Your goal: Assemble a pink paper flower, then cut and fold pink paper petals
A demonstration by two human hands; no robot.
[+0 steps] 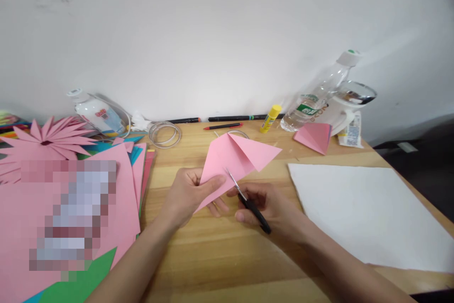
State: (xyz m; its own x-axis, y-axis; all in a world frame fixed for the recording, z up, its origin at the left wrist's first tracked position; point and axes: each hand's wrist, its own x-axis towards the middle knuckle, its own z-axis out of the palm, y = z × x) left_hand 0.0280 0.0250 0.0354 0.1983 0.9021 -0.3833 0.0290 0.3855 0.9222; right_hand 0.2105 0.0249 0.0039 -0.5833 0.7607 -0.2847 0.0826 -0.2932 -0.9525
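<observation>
On the left of the bench [198, 260], a pink paper flower [67, 146] lies at the far end of a stack of coloured sheets [126, 203]. In the middle, the left hand [187, 192] has its grip closed on a folded pink paper [214, 163], with the thumb on top. Next to it, the right hand [275, 203] grips the black-handled scissors [254, 212], and their blades cross the paper's near edge. Farther right lies a white sheet [369, 211].

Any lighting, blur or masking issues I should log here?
Head view throughout: coarse pixelation masks something on the pink sheets; the wall darkens toward the upper-right corner; soft shadow on the wooden table below the right forearm; scissors look distinct.
</observation>
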